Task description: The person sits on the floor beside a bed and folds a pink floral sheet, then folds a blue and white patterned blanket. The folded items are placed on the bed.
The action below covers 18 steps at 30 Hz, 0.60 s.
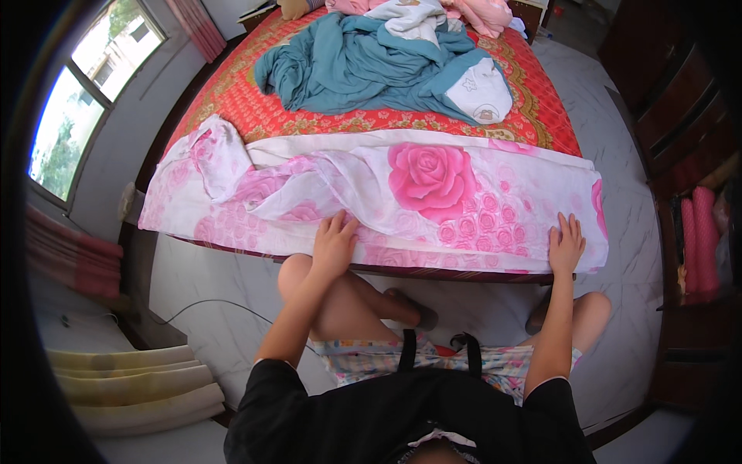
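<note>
A white cotton-like sheet with pink rose prints [432, 180] lies folded in a long band across the near end of the bed. My left hand [335, 243] rests on its near part, left of the large rose, fingers slightly spread. Toward the sheet's right end, my right hand [567, 242] lies flat with fingers apart. Neither hand visibly grips the cloth. The right half of the sheet is fairly smooth; the left half is rumpled, with a twisted corner [217, 156] bunched up at the far left.
Beyond the sheet, a red patterned bedspread [232, 110] covers the bed. A crumpled teal quilt [353, 64] lies on it, with pink bedding [484, 16] behind. Windows [87, 104] are at left, a dark wooden cabinet [678, 104] at right. A cable [214, 300] crosses the marble-look floor [191, 272].
</note>
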Tool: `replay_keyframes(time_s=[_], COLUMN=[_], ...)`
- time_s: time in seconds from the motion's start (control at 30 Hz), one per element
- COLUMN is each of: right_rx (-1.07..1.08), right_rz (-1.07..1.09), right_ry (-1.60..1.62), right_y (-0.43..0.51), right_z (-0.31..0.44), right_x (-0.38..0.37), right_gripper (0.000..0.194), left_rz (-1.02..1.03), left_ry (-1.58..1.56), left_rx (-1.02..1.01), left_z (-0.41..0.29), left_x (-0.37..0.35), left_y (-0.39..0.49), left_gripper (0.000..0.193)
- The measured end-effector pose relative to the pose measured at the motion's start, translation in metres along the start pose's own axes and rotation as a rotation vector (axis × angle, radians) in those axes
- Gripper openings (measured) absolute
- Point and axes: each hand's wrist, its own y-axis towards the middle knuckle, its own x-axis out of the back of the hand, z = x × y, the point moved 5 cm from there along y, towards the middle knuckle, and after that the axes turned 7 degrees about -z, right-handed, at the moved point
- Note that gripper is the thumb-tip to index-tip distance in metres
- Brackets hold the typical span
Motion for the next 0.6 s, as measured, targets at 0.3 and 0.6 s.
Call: replay_keyframes(time_s=[0.3, 0.6], right_rx=[0.403, 0.367], right_rz=[-0.024, -0.051], right_ry=[0.406, 0.263], right_y=[-0.121, -0.132], right_z=[0.323, 0.340], right_x=[-0.020, -0.032], right_gripper=[0.040, 0.041], left_rz=[0.060, 0.021], left_ry=[0.123, 0.024], left_rx=[-0.041, -0.042], left_z=[0.006, 0.010], left_x=[-0.015, -0.024], left_y=[0.011, 0.010], left_gripper=[0.029, 0.025])
